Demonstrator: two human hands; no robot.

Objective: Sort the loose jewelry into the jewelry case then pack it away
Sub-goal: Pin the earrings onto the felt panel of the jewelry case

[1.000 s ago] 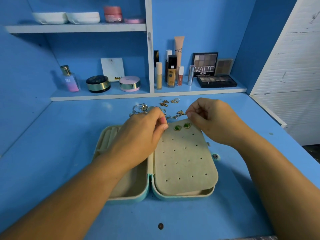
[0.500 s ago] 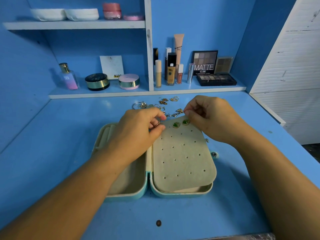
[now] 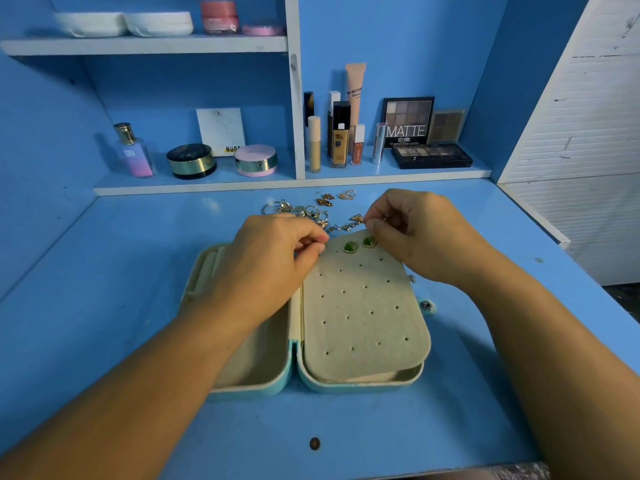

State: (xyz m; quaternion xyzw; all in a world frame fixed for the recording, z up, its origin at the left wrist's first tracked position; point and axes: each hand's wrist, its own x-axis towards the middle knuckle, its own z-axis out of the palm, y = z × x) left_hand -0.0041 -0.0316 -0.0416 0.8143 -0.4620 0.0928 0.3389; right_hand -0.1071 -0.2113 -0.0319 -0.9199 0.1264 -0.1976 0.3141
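Worktop (image 3: pixel 104 271): blue, carries everything. Case sits centred near the front edge, loose pieces behind it.
Jewelry case (image 3: pixel 242 389): open flat, both halves up. The left half is mostly hidden under the left forearm. Keep that forearm's weight on it so the case cannot slide during insertion.
Earring panel (image 3: pixel 363 323): beige perforated flap lying over the right half, with many holes free. Judgement: take the next free hole in the top row and work along the row, so pairs stay adjacent.
Left hand (image 3: pixel 273 258): over the hinge at the panel's top-left corner. Fingers curled, thumb tip pressed to forefinger tip. What is pinched there, if anything, is too small to tell.
Right hand (image 3: pixel 415 230): at the panel's far right corner, fingers curled in a fine pinch.
Loose jewelry (image 3: pixel 311 213): rings and gold earrings scattered just beyond the case's far edge, still unsorted (most of the task remains).
Green earrings (image 3: pixel 350 247): pair seated side by side in the top row.
Gold piece (image 3: pixel 383 219): a glint between the right thumb and forefinger, probably an earring. Judgement: hold the post square to the panel, push straight through, and support the flap from below. An angled post will bend or snag the felt.
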